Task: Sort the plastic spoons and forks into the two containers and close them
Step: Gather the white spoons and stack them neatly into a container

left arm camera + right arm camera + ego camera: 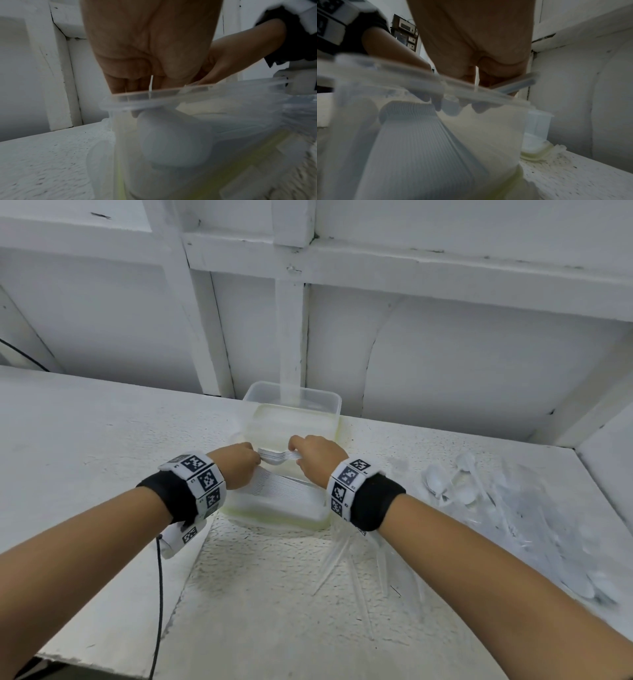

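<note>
A near clear container [236, 508] stands on the white table and holds a long row of stacked white cutlery [284, 487], also seen as ribbed handles [419, 142] in the right wrist view. Above its far half, my left hand [239, 465] and right hand [317, 458] each pinch one end of a small stack of white forks [279, 456]. A second clear container [291, 395] sits just behind, against the wall. Loose white spoons [459, 484] lie in a heap to the right. The fingertips are hidden behind the container rim [154, 94] in the wrist views.
More translucent cutlery [342, 563] lies on the table under my right forearm. A black cable [159, 594] hangs off the table's front left edge. A white panelled wall [445, 354] rises directly behind the containers, and a side wall closes the right end.
</note>
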A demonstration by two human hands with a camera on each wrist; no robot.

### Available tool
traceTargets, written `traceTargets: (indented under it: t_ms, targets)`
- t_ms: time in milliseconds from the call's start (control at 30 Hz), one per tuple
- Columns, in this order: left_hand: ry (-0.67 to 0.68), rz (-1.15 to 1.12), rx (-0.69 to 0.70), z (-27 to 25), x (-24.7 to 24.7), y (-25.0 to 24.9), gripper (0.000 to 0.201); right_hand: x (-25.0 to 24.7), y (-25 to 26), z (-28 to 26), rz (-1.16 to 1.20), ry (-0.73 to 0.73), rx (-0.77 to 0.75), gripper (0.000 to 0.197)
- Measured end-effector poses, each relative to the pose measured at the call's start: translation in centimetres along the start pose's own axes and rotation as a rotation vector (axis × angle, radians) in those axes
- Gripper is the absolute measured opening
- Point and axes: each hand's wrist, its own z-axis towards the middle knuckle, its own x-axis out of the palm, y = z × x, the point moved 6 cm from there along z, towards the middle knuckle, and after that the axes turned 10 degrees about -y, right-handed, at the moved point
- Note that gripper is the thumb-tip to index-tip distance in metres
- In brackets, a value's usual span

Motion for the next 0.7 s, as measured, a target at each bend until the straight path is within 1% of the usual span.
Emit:
traceTargets:
  t_ms: [167, 267, 333, 433, 500, 567, 633, 700]
  targets:
    - [-0.009, 0.007, 0.005, 0.2, 0.0, 0.0, 0.038, 1.1, 0.2, 0.8, -0.003, 0.066, -0.003, 0.029]
    - [-0.038, -0.02, 0.011, 0.3, -0.3, 0.1, 0.036, 1.5, 0.3, 1.4, 0.097, 0.098, 0.038, 0.029]
    - [-0.097, -0.067, 0.02, 0.3, -1.1, 0.3, 0.034, 1.8, 0.2, 1.6, 0.161, 0.149, 0.057, 0.031]
    - [-0.269, -0.178, 0.001, 0.2, -2.7, 1.1, 0.032, 2.0, -0.1, 1.3, 0.196, 0.213, 0.065, 0.036]
    - [-0.371, -0.252, -0.056, 0.1, -3.5, 2.3, 0.03, 2.0, -0.3, 1.2, 0.213, 0.211, 0.074, 0.036]
    - [-0.407, -0.306, -0.152, 0.0, -3.7, 3.5, 0.03, 2.1, -0.3, 1.1, 0.216, 0.223, 0.083, 0.034]
    - [-0.364, -0.334, -0.258, -0.1, -3.3, 4.5, 0.035, 2.4, 0.0, 1.2, 0.201, 0.243, 0.077, 0.032]
    - [-0.275, -0.385, -0.337, -0.2, -2.4, 5.2, 0.039, 2.6, 0.2, 1.2, 0.189, 0.25, 0.068, 0.031]
